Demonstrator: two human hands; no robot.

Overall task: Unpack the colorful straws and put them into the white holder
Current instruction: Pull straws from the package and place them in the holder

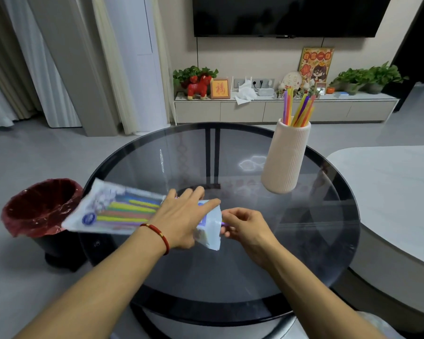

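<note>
A clear plastic packet of colorful straws (118, 210) lies across the left side of the round glass table (316, 253), its left end past the table edge. My left hand (184, 216), with a red bracelet at the wrist, holds the packet near its open right end. My right hand (242, 225) pinches the tip of a purple straw (223, 223) that sticks out of that opening. The ribbed white holder (285, 157) stands at the table's far right with several straws (298, 110) upright in it.
A black waste bin with a red liner (41, 207) stands on the floor left of the table. A white table (397, 192) adjoins on the right. Behind are a low TV cabinet (279, 110) with ornaments and plants, and curtains at left.
</note>
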